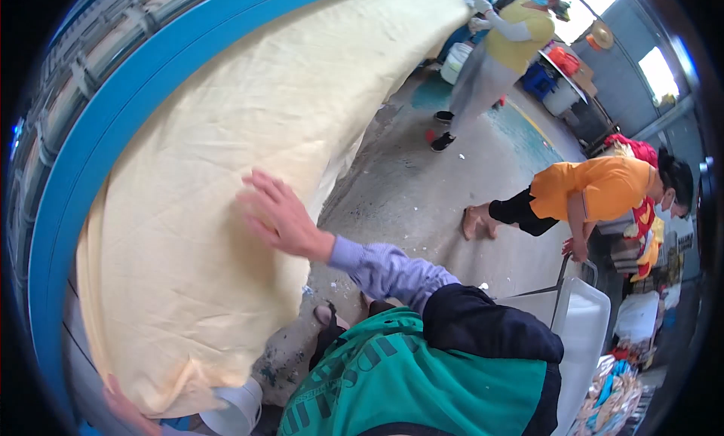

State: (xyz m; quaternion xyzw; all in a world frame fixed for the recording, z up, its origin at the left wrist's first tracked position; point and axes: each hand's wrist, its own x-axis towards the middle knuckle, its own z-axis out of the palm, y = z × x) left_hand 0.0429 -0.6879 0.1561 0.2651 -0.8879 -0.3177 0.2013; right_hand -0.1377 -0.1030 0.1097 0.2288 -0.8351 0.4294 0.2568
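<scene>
A long pale yellow cloth lies spread over a table with a blue edge. My right hand is flat and open on the cloth near its hanging side, fingers spread, a striped blue sleeve behind it. My left hand shows at the lower left by the cloth's near end, touching its corner; its grip is partly cut off by the picture's rim.
A person in a yellow top stands at the far end of the table. Another in an orange top bends over a white tub cart. Grey concrete floor lies between. Crates and bins stand at the back right.
</scene>
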